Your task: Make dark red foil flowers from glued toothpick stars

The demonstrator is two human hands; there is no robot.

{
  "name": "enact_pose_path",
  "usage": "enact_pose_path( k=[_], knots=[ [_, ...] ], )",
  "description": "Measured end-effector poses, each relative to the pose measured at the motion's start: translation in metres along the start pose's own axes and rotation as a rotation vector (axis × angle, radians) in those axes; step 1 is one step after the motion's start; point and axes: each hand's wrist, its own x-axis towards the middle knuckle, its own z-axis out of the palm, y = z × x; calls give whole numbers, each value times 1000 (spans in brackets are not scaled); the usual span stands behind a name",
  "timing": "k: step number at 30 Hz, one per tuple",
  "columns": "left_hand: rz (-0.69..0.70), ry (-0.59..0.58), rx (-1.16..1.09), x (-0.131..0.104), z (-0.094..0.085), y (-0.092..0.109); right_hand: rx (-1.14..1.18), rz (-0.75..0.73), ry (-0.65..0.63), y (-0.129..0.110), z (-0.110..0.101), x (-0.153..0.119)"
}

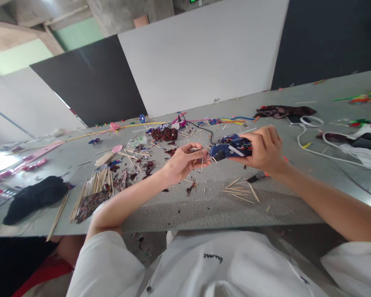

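Several pale sticks [95, 179] lie bundled at the left of a grey table [173, 214], their near ends hidden by dark patterned fabric [91, 206]. Near the centre, above the table, the left hand [179, 163] is curled, thumb and fingers close together on a few thin sticks [202, 166]; these look light and stiff, apt to snap, and best pinched near the middle. Their number is hard to make out. Just right is a dark-blue hand tool [224, 151], probably rigid and heavier, best held by its body; whether its tip touches the sticks is unclear. Loose sticks [239, 192] lie below it. The right hand [264, 148] wraps the tool's rear, fingers closed around it, covering the grip.
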Motion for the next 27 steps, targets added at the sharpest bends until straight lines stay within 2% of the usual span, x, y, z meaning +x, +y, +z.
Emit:
enact_pose_path(
  k=[8, 16, 22, 27],
  knots=[
    [6, 6, 33, 0, 1, 0, 15, -45, 7, -2, 0, 2],
    [12, 31, 31, -3, 6, 1, 24, -115, 75, -5, 0, 1],
    [17, 35, 22, -3, 6, 0, 10, -24, -41, -5, -2, 2],
    [-13, 28, 12, 0, 1, -4, 65, -2, -65, -6, -9, 7]
  ],
)
